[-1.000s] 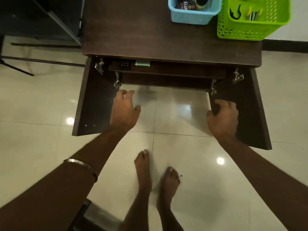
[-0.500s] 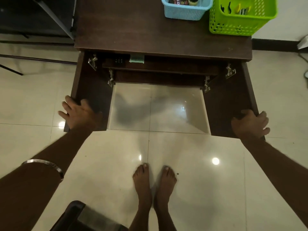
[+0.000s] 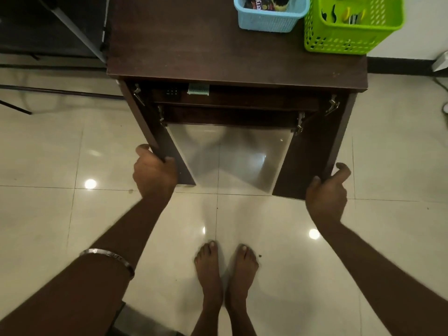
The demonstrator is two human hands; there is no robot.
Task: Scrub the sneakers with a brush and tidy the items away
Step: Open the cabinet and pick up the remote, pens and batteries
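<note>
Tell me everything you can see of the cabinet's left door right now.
The left door is a flat, dark brown, wood-look panel, hung on two metal hinges at the cabinet opening. It stands open, swung out over the glossy tiled floor, its inner face turned toward the opening. The left hand grips its free edge, thumb on the outer side and fingers curled over the inner side. Nothing else touches it.

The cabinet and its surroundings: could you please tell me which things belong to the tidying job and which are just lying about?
In use:
- left door, gripped at its edge by the left hand
- right door, gripped by the right hand
- cabinet

Lying about:
- blue basket and green basket on the cabinet top
- pale green comb-like item inside
- stand leg at the left
</note>
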